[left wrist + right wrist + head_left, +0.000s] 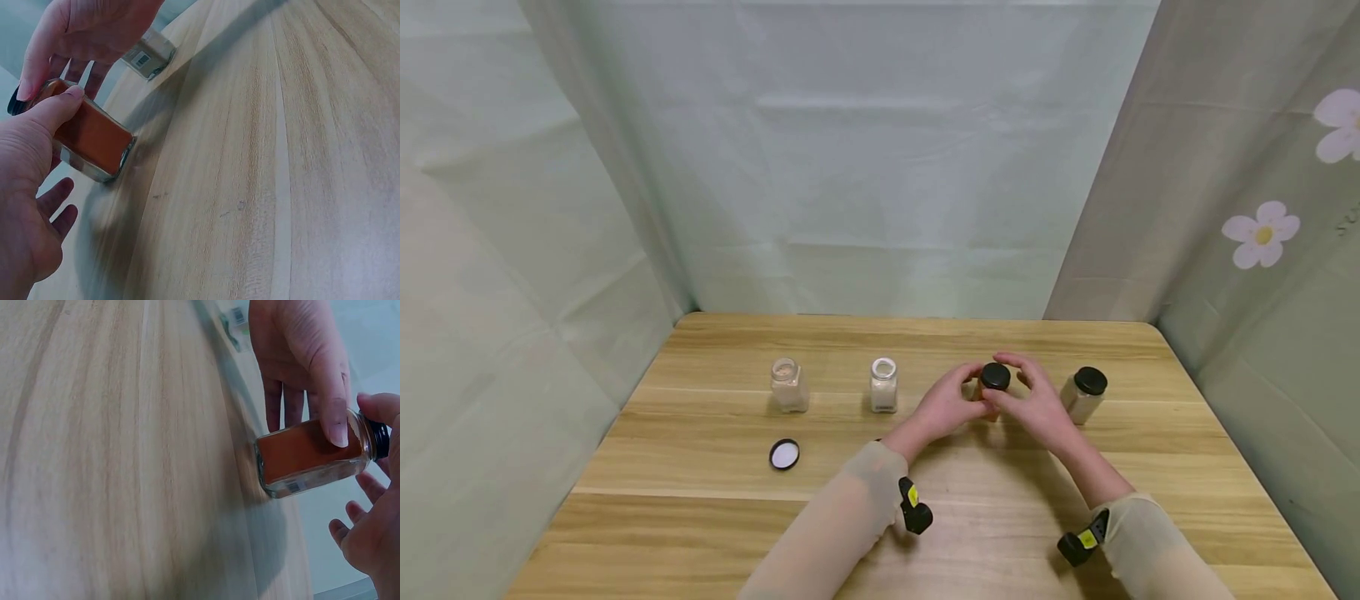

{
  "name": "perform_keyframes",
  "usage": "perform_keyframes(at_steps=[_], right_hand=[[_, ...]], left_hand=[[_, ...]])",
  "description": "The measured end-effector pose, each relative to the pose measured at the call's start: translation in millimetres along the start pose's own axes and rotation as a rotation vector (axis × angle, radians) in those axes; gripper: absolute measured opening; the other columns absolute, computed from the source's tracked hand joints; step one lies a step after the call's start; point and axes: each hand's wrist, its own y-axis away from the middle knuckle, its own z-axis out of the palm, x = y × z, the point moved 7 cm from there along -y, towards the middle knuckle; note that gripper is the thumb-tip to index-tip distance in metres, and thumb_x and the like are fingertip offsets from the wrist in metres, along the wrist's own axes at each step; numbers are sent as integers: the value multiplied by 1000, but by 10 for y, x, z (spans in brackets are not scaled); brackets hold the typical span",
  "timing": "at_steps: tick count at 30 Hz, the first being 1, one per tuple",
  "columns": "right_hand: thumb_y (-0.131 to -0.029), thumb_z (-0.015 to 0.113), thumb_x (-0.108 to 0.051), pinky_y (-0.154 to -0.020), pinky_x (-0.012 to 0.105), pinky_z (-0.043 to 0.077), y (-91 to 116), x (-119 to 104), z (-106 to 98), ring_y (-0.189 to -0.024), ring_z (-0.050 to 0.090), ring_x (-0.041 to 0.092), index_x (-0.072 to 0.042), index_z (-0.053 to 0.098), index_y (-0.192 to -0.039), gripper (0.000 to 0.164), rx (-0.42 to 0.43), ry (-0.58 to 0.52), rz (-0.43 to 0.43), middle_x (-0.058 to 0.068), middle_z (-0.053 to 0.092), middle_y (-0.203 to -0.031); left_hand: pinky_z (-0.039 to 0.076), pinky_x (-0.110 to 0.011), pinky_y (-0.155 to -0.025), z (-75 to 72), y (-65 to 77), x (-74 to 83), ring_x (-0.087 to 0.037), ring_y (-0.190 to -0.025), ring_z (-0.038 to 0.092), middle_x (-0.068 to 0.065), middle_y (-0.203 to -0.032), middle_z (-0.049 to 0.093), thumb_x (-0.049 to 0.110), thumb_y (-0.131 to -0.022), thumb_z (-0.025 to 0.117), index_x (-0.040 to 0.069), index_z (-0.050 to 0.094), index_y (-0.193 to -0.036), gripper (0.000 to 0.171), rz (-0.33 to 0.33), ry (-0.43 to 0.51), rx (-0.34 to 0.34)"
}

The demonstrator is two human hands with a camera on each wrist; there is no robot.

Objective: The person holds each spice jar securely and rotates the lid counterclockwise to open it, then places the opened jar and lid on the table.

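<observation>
A square glass jar of red-orange powder (294, 453) with a black lid (996, 376) stands between the two hands on the wooden table. My left hand (946, 408) grips its body, the thumb lying along the glass in both wrist views. My right hand (1039, 410) holds the black lid between thumb and fingers. In the left wrist view the orange jar's base (119, 156) is near the tabletop; whether the lid has turned I cannot tell.
Right of the hands stands a capped jar of pale powder (1081, 397). Two lidless jars, one beige (790, 392) and one white (883, 392), stand to the left. A black-rimmed lid (784, 455) lies upturned nearer the front. Curtains border the table (700, 467).
</observation>
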Motion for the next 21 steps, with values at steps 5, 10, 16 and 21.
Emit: perform_keyframes(at_steps=[5, 10, 16, 21], right_hand=[[-91, 81, -22, -117, 59, 20, -52, 188, 8, -144, 35, 30, -8, 55, -142, 59, 0, -21, 11, 15, 46, -152], [-91, 81, -27, -117, 58, 21, -67, 212, 17, -144, 35, 30, -10, 57, -139, 57, 0, -31, 24, 11, 47, -153], [-92, 80, -24, -117, 59, 20, -75, 228, 21, -145, 34, 31, -10, 59, -136, 50, 0, -58, 21, 12, 47, -152], [-92, 79, -18, -117, 60, 19, -75, 228, 27, -145, 34, 32, -6, 58, -138, 51, 8, -82, 28, 16, 47, -152]], left_hand=[[36, -39, -114, 8, -1, 16, -15, -135, 48, 1, -143, 59, 32, -85, 85, 18, 56, -146, 69, -3, 9, -5], [35, -40, -114, 10, 7, 12, -15, -136, 48, 2, -143, 58, 33, -85, 85, 20, 56, -146, 69, -10, 22, -4], [38, -42, -112, 8, 18, -1, -17, -134, 51, 3, -142, 60, 39, -87, 83, 21, 57, -144, 65, -26, 23, -1], [40, -41, -110, 10, 15, -5, -17, -131, 53, 5, -137, 63, 40, -88, 82, 21, 60, -142, 61, -24, 14, 0]])
